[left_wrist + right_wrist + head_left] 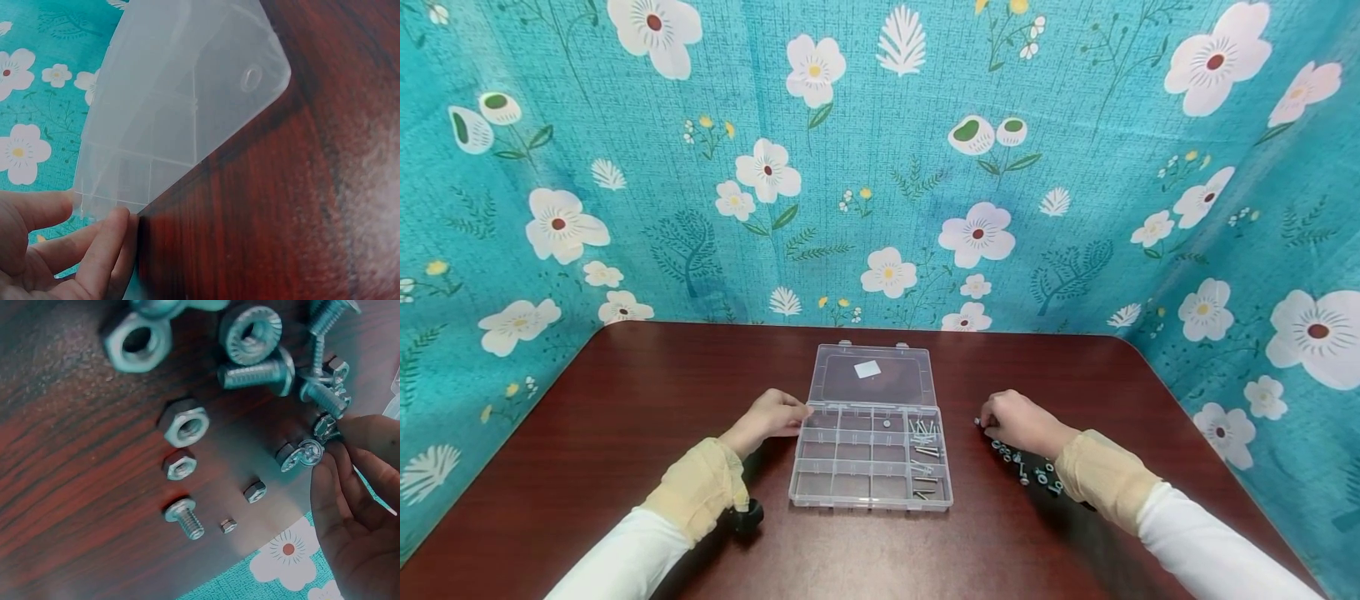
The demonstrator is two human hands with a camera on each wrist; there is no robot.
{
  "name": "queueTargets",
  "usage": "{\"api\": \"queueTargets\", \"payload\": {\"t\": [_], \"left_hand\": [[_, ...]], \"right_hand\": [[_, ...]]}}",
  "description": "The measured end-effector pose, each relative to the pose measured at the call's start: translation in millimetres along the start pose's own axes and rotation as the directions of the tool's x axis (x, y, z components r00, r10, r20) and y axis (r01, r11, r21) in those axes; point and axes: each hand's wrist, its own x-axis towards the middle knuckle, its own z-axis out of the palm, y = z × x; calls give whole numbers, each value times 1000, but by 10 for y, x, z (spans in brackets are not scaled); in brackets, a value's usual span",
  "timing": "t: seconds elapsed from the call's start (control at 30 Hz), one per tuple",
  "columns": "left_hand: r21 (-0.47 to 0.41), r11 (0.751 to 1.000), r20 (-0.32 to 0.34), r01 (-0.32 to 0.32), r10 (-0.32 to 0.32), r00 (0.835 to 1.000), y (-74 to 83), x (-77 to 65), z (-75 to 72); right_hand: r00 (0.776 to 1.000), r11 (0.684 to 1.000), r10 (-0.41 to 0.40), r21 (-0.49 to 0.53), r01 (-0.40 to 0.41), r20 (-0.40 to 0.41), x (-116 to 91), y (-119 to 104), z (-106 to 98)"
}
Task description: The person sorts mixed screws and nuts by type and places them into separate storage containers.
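White sleeves (1213, 537) are closest. On the worktop (700, 375), the left hand (767, 423) pinches the edge of a clear box (872, 502). Right of it, the right hand (1021, 423) is almost closed and seems to pinch a small metal piece (325, 427) near loose nuts (183, 424) and bolts (250, 375). Picking up looks like this step; next seems to need a careful lift.

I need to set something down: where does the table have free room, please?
Free patches of table: left of the left hand; the near side of the compartment box; between the right hand and the flowered cloth. Crowded: the right hand's near side, with nuts and bolts.
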Motion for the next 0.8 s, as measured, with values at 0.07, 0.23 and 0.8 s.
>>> {"api": "queueTargets", "payload": {"t": [0.07, 0.23, 0.8], "left_hand": [[5, 1000, 2, 0, 0, 1000, 4, -3, 2], [4, 1000, 7, -10, 10, 1000, 13, -4, 6], [11, 1000, 23, -22, 22, 999, -7, -23, -13]], "right_hand": [[1000, 1000, -2, -6, 2, -3, 5, -2, 3], [999, 999, 40, -12, -40, 2, 25, -73, -29], [975, 961, -141, 215, 177, -171, 435, -699, -179]]}}
